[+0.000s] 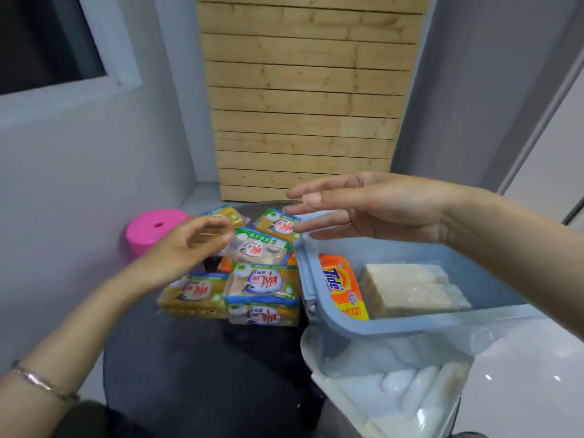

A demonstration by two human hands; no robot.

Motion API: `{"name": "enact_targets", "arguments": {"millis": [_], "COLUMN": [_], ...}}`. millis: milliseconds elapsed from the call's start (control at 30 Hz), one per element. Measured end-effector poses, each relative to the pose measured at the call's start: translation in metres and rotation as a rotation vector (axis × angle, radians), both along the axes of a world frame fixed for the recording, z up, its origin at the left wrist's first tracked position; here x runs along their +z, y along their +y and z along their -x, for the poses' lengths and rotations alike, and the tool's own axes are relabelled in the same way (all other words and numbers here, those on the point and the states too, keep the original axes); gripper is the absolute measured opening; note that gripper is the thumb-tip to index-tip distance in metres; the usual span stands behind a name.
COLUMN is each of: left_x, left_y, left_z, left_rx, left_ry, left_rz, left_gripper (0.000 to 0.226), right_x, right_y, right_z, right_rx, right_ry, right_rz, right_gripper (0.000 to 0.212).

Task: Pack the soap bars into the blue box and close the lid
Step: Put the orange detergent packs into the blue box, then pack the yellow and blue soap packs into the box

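Soap bars in clear wrappers w/ green-blue labels (pixel 262 281) lie piled on dark round table (pixel 189 374), just left of light-blue plastic box (pixel 395 324). Box holds orange Tide bar (pixel 341 286) & pale clear-wrapped bar (pixel 407 289). L hand (pixel 189 245) over pile, fingers loosely curled, empty. R hand (pixel 379 210) above box's far-left corner, fingers straight, empty.

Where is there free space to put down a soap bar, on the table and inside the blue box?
On the table, the near part is bare, bordered by the soap pile behind and the box on the right. Inside the box, a strip is free behind the pale block. The table's far part is crowded with bars.
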State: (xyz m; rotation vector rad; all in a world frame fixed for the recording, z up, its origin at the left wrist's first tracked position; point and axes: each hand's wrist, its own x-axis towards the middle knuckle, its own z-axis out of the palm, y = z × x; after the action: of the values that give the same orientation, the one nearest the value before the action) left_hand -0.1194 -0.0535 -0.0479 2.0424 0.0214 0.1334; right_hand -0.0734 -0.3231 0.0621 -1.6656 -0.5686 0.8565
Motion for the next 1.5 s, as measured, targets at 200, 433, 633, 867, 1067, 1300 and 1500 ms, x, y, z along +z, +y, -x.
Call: {"name": "enact_targets", "arguments": {"millis": [200, 433, 633, 867, 1067, 1300, 1500], "left_x": [-0.039, -0.067, -0.079, -0.081, -0.055, 0.005, 0.042], "left_y": [0.064, 0.075, 0.081, 0.076, 0.073, 0.069, 0.021], "left_z": [0.022, 0.017, 0.005, 0.007, 0.017, 0.023, 0.018], "left_rx": [-0.032, -0.143, -0.169, -0.11, 0.173, 0.369, 0.194], "left_ry": [0.156, 0.255, 0.242, 0.258, 0.182, 0.162, 0.191], "left_rz": [-0.344, -0.421, -0.662, -0.656, -0.318, 0.255, 0.47], "left_gripper": [0.09, 0.091, 0.102, 0.065, 0.062, 0.058, 0.078], "right_x": [-0.013, -0.048, -0.081, -0.102, -0.086, -0.021, 0.031], "right_y": [0.067, 0.126, 0.149, 0.149, 0.14, 0.127, 0.073], "right_z": [0.005, -0.001, -0.002, 0.006, 0.005, 0.011, -0.001], "right_rx": [0.126, 0.291, 0.446, 0.485, 0.351, -0.06, -0.259], "right_ry": [-0.234, -0.589, -0.787, -0.951, -0.865, -0.611, -0.482], "right_rz": [0.265, 0.833, 1.203, 1.279, 1.104, 0.536, 0.294], "right_gripper": [0.044, 0.073, 0.084, 0.075, 0.061, 0.042, 0.038]}}
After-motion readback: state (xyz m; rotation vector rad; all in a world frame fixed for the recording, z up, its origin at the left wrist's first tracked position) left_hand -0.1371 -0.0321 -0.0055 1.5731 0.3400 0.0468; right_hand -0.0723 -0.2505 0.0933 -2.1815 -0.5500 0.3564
